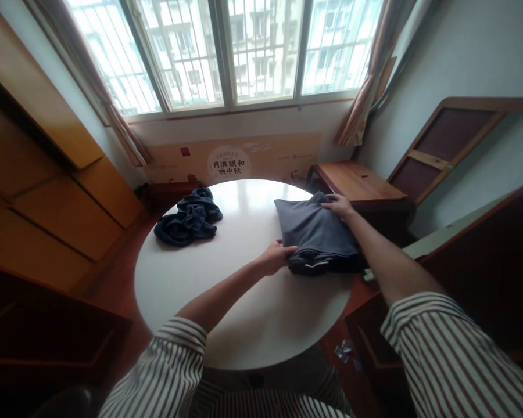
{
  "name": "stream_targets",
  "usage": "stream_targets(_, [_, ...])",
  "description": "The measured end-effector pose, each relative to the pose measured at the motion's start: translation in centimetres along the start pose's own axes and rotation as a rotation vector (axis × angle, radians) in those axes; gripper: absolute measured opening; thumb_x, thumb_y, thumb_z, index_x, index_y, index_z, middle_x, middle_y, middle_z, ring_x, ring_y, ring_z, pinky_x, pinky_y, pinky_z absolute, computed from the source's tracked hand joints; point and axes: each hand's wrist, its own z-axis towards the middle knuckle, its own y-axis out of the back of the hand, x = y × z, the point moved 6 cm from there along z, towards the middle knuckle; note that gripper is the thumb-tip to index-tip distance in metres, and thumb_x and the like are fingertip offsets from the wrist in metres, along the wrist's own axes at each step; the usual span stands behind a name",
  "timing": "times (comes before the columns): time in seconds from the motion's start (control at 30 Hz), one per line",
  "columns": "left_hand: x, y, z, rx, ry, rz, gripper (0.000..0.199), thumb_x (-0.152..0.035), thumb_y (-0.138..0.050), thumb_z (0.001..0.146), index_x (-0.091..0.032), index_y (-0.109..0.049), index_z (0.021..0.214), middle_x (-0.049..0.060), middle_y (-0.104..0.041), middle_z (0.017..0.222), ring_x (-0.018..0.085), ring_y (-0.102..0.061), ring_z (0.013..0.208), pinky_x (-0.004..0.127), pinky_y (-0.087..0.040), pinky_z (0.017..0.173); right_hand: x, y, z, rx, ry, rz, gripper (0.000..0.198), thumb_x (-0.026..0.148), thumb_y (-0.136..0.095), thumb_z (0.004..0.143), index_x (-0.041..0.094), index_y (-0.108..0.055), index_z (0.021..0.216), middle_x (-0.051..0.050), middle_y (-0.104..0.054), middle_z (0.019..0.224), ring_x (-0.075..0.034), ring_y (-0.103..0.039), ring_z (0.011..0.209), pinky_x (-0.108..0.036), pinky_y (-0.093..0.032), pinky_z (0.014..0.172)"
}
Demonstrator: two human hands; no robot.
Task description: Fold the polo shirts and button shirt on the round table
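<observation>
A folded dark grey garment (316, 229) lies on the right side of the round white table (239, 290); its exact kind does not show. My left hand (276, 257) pinches its near left corner, thumb on top and the other fingers partly hidden. At its far right edge, my right hand (339, 206) has its fingers bent over the cloth. Layered folds and a small white strip show along the near edge. On the table's left side, apart from both hands, a crumpled dark navy garment (189, 217) sits in a loose heap.
Behind the table on the right stands a low wooden table (359, 180). A long printed cardboard panel (265, 154) leans under the barred window. Wooden cabinets (56, 215) line the left wall. Small wrappers (343, 350) lie on the red floor near the right front.
</observation>
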Motion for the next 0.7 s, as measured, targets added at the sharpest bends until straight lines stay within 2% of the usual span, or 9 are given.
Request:
stream_targets(0.1, [-1.0, 0.1, -0.9, 0.027, 0.009, 0.152, 0.076, -0.035, -0.088, 0.069, -0.013, -0.045, 0.128, 0.013, -0.068, 0.101, 0.022, -0.071, 0.077, 0.034, -0.059, 0.068, -1.4, 0.5, 2.3, 0.032, -0.061, -0.068, 0.039, 0.023, -0.073, 0.085, 0.01, -0.063, 0.12, -0.013, -0.067, 0.116, -0.022, -0.066, 0.101, -0.036, -0.055, 0.088])
stream_targets(0.17, [-2.4, 0.3, -1.6, 0.008, -0.04, 0.354, 0.081, -0.041, -0.087, 0.07, -0.013, -0.043, 0.131, 0.013, -0.068, 0.1, 0.026, -0.071, 0.082, 0.04, -0.059, 0.075, -1.7, 0.8, 3.9, 0.061, -0.096, -0.251, 0.048, 0.02, -0.079, 0.077, 0.006, -0.064, 0.12, -0.018, -0.067, 0.117, -0.026, -0.066, 0.104, -0.035, -0.053, 0.09])
stream_targets(0.2, [-3.6, 0.4, -1.8, -0.036, -0.133, 0.484, 0.079, -0.043, -0.085, 0.071, -0.013, -0.043, 0.131, 0.014, -0.067, 0.101, 0.028, -0.07, 0.088, 0.043, -0.057, 0.08, -1.5, 0.8, 4.5, 0.071, -0.087, -0.371, 0.054, 0.022, -0.08, 0.074, 0.005, -0.063, 0.122, -0.021, -0.066, 0.12, -0.029, -0.064, 0.108, -0.037, -0.051, 0.093])
stream_targets(0.27, [-6.7, -0.2, -2.4, -0.145, -0.443, 0.761, 0.066, -0.043, -0.078, 0.079, -0.014, -0.048, 0.13, 0.017, -0.065, 0.109, 0.033, -0.065, 0.104, 0.047, -0.051, 0.093, -0.2, -0.1, 5.0, 0.099, 0.015, -0.567, 0.06, 0.028, -0.079, 0.076, 0.006, -0.061, 0.128, -0.023, -0.063, 0.127, -0.033, -0.06, 0.117, -0.04, -0.047, 0.1])
stream_targets(0.33, [-8.6, -2.2, -2.7, -0.15, -0.754, 1.024, 0.045, -0.039, -0.066, 0.089, -0.014, -0.055, 0.126, 0.019, -0.062, 0.117, 0.033, -0.059, 0.115, 0.046, -0.044, 0.102, 1.4, -2.8, 4.0, 0.216, 0.185, -0.614, 0.054, 0.033, -0.07, 0.084, 0.01, -0.06, 0.132, -0.02, -0.061, 0.133, -0.031, -0.056, 0.125, -0.039, -0.041, 0.106])
stream_targets(0.4, [-8.1, -5.1, -2.0, 0.037, -0.893, 1.281, 0.035, -0.035, -0.055, 0.095, -0.015, -0.06, 0.123, 0.018, -0.063, 0.117, 0.032, -0.058, 0.115, 0.045, -0.041, 0.104, 2.4, -6.7, 1.9, 0.429, 0.31, -0.566, 0.046, 0.036, -0.061, 0.091, 0.016, -0.062, 0.133, -0.014, -0.059, 0.139, -0.027, -0.052, 0.131, -0.036, -0.036, 0.112])
stream_targets(0.5, [-5.0, -7.9, -1.1, 0.274, -0.967, 1.57, 0.036, -0.036, -0.045, 0.099, -0.015, -0.065, 0.12, 0.017, -0.067, 0.116, 0.032, -0.058, 0.117, 0.05, -0.035, 0.108, 1.9, -11.5, -1.2, 0.628, 0.331, -0.522, 0.045, 0.043, -0.055, 0.094, 0.024, -0.06, 0.135, -0.01, -0.053, 0.147, -0.026, -0.042, 0.14, -0.046, -0.026, 0.117])
stream_targets(0.63, [-1.7, -8.4, -1.7, 0.332, -1.043, 1.663, 0.045, -0.043, -0.037, 0.102, -0.015, -0.062, 0.127, 0.016, -0.064, 0.128, 0.029, -0.056, 0.123, 0.049, -0.031, 0.11, -0.4, -13.9, -1.9, 0.625, 0.268, -0.615, 0.049, 0.045, -0.043, 0.1, 0.03, -0.048, 0.146, -0.007, -0.03, 0.162, -0.03, -0.02, 0.151, -0.064, -0.003, 0.116])
stream_targets(0.7, [-0.8, -8.2, -2.6, 0.368, -1.063, 1.626, 0.048, -0.046, -0.038, 0.101, -0.014, -0.058, 0.131, 0.015, -0.064, 0.131, 0.027, -0.057, 0.124, 0.046, -0.032, 0.111, -0.8, -14.0, -1.4, 0.594, 0.239, -0.638, 0.049, 0.044, -0.039, 0.102, 0.03, -0.044, 0.149, -0.007, -0.026, 0.164, -0.03, -0.017, 0.151, -0.067, 0.0, 0.116])
